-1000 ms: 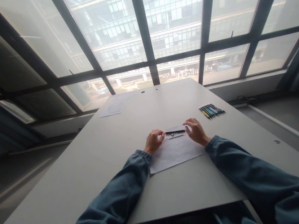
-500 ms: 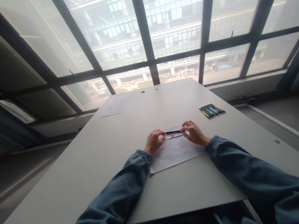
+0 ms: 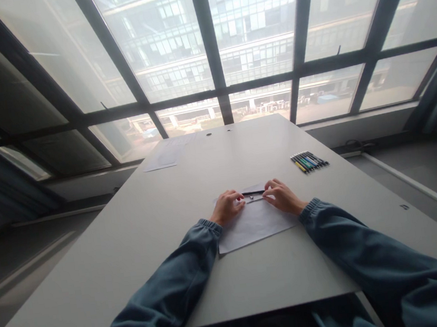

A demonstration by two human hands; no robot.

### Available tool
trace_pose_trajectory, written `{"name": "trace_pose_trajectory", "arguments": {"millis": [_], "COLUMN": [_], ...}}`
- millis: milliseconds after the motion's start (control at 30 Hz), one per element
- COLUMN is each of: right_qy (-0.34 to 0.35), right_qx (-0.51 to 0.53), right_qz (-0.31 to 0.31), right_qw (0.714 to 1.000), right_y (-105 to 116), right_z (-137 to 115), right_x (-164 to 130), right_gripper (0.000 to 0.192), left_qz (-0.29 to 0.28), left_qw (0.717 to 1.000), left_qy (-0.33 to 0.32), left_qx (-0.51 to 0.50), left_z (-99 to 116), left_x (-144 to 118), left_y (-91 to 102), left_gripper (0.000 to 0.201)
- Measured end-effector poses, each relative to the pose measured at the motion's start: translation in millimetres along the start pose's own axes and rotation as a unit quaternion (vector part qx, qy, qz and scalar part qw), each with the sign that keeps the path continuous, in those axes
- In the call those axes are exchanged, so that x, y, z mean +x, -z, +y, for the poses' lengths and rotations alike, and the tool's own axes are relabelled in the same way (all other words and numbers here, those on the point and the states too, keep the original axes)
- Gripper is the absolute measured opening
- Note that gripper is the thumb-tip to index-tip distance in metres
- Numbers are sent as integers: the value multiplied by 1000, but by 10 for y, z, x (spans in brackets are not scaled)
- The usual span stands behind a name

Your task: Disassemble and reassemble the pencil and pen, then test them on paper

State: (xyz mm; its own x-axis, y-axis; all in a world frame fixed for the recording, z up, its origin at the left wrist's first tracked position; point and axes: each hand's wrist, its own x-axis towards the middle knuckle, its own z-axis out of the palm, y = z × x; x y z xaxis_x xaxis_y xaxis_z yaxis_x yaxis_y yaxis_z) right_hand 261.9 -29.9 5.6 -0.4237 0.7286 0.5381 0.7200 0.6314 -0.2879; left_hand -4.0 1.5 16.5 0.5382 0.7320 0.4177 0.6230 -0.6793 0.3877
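My left hand (image 3: pixel 226 208) rests over the paper's upper left edge, its thumb and forefinger slightly apart at the left end of a thin grey rod (image 3: pixel 254 200). The rod looks like a pen refill, though it is too small to be sure. My right hand (image 3: pixel 283 198) has its fingertips drawn together at the rod's right end. Just beyond lies a black pen barrel (image 3: pixel 253 192), its ends close to both hands. A small silvery piece (image 3: pixel 251 197) sits between barrel and rod. Beneath everything is a white sheet of paper (image 3: pixel 256 225).
Several pens (image 3: pixel 309 162) lie side by side on the white table (image 3: pixel 154 261), to the right. More paper (image 3: pixel 162 158) lies at the far left. A small dark mark (image 3: pixel 404 207) shows near the right edge. Large windows (image 3: pixel 171 42) stand behind the table.
Both hands have let go of the black pen barrel and come slightly nearer to me. Their fingertips are now at the ends of the thin rod, which has shifted a little left.
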Motion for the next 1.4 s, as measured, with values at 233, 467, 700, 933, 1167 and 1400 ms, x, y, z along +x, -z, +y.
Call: {"name": "trace_pose_trajectory", "arguments": {"millis": [233, 467, 700, 933, 1167, 1400], "right_qy": [3, 2, -2, -14, -3, 1], "right_qx": [8, 9, 9, 3, 5, 14], "right_qz": [-7, -11, -11, 14, 23, 33], "right_qw": [1000, 1000, 1000, 1000, 1000, 999], "right_y": [-12, -20, -31, -10, 0, 0], "right_z": [6, 7, -1, -36, -51, -55], "right_x": [1, 7, 19, 43, 39, 38], "right_gripper": [13, 13, 14, 13, 15, 16], "left_qz": [-14, -25, -7, 19, 45, 50], "left_qw": [1000, 999, 999, 999, 996, 996], "left_qy": [-13, -24, -38, -48, -70, -78], "left_qx": [8, 18, 12, -1, -17, -14], "left_z": [-2, -31, -28, -68, -21, -4], "left_x": [0, 3, -3, 15, 25, 15], "left_y": [2, -1, 12, -36, -18, -14], "left_gripper": [8, 11, 11, 11, 13, 14]}}
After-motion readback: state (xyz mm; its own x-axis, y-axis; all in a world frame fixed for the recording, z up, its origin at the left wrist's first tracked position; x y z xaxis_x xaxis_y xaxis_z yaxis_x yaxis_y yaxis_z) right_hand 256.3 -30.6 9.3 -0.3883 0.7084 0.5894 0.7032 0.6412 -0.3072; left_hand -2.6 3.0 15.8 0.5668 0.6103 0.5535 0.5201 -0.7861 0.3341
